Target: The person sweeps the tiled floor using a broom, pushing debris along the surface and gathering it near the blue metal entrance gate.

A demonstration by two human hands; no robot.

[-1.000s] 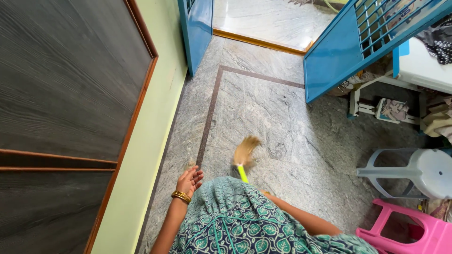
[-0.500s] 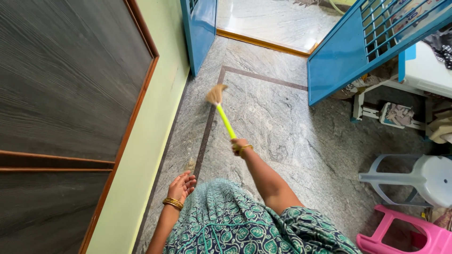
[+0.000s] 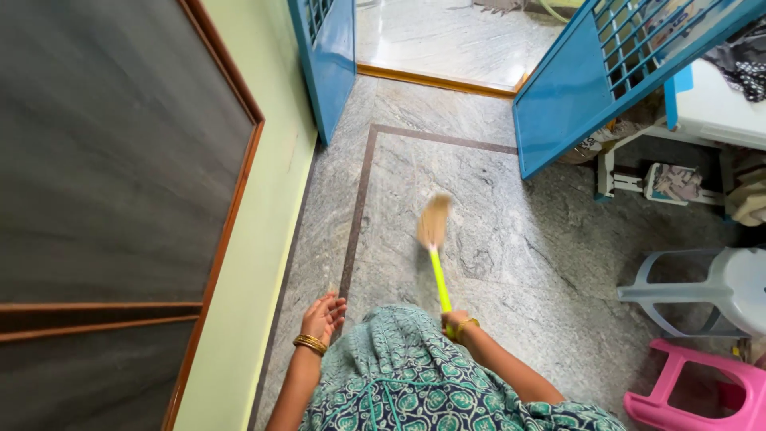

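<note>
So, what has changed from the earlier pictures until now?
The broom head swung from near the person out left to the border strip, then back toward the centre. The right hand keeps its grip on the handle. The left hand stays empty; stools unmoved.

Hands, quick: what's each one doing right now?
Left hand: open, fingers loosely curled, holding nothing, beside the patterned green garment.
Right hand: closed around the yellow handle of the broom, bristles on the stone floor.

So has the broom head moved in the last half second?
Yes. The broom head swung right, off the dark inlay strip, toward mid-floor.
</note>
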